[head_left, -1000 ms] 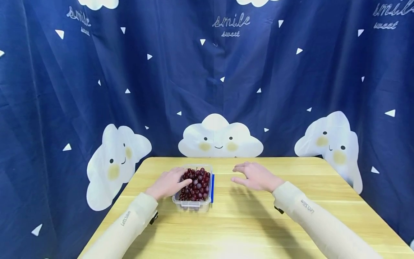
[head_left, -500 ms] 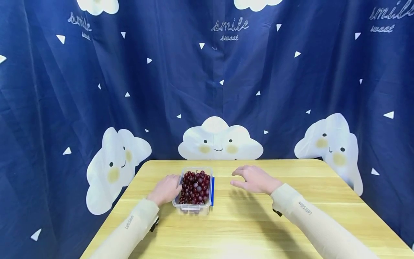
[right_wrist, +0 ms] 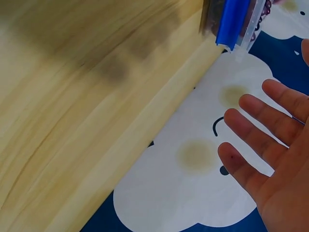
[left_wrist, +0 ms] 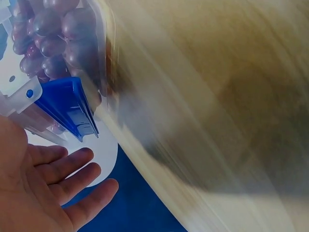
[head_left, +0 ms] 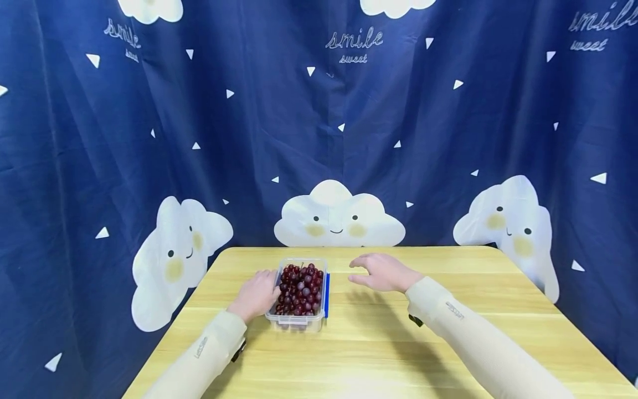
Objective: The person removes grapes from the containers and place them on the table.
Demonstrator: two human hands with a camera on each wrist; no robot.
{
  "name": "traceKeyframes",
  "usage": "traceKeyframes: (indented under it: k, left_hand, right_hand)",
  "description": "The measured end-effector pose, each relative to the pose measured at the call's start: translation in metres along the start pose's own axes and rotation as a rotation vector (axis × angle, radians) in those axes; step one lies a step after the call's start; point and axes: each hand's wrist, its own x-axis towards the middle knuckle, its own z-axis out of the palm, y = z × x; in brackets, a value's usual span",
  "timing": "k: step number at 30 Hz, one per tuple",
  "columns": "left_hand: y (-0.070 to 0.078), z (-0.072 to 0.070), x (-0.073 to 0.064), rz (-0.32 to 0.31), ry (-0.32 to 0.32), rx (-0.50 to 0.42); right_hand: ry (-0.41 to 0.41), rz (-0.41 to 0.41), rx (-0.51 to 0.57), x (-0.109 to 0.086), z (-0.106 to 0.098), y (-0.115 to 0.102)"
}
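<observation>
A clear plastic food container (head_left: 296, 320) stands on the table, left of the middle, filled with dark red grapes (head_left: 301, 288). My left hand (head_left: 255, 293) is at its left side, the thumb right at the rim. In the left wrist view, the fingers (left_wrist: 79, 171) are loosely extended just beside a blue latch flap (left_wrist: 67, 104) that sticks out from the container. Another blue latch (head_left: 327, 295) runs along the right side. My right hand (head_left: 384, 271) hovers to the right of the container, apart from it, fingers spread and holding nothing.
The light wooden table (head_left: 369, 354) extends around the container and under both arms. Behind it hangs a dark blue curtain (head_left: 259, 138) printed with white clouds and triangles. No lid shows on the container.
My left hand has drawn back from over the grapes to the container's left side. The right hand has shifted slightly left, toward the container. The head view has tilted a little.
</observation>
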Motion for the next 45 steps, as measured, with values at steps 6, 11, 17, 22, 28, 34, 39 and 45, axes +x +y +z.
traceKeyframes:
  k: [6, 11, 17, 22, 28, 34, 39, 45]
  left_hand:
    - [0.001, -0.002, -0.004, -0.028, -0.022, -0.030]
    - [0.001, -0.001, -0.004, -0.039, -0.028, -0.024]
    - [0.002, -0.002, -0.004, -0.038, -0.022, -0.039]
    - [0.004, -0.002, -0.004, -0.049, -0.027, -0.045]
    - [0.004, -0.001, -0.003, -0.058, -0.028, -0.055]
    - [0.002, -0.001, -0.003, -0.067, -0.031, -0.068]
    - [0.001, -0.001, -0.002, -0.076, -0.032, -0.063]
    - [0.003, 0.001, -0.003, -0.081, -0.047, -0.064]
  right_hand:
    - [-0.047, 0.021, 0.053, 0.015, 0.002, -0.001]
    - [-0.065, 0.012, 0.081, 0.027, 0.001, -0.002]
    - [-0.099, 0.000, 0.103, 0.042, 0.002, -0.002]
    - [-0.125, 0.007, 0.125, 0.054, 0.003, -0.005]
    - [-0.145, -0.011, 0.109, 0.067, 0.003, -0.009]
    - [-0.167, -0.012, 0.082, 0.080, 0.004, -0.020]
    - [-0.173, -0.029, 0.077, 0.092, 0.005, -0.029]
    - [-0.195, -0.049, 0.078, 0.103, 0.012, -0.037]
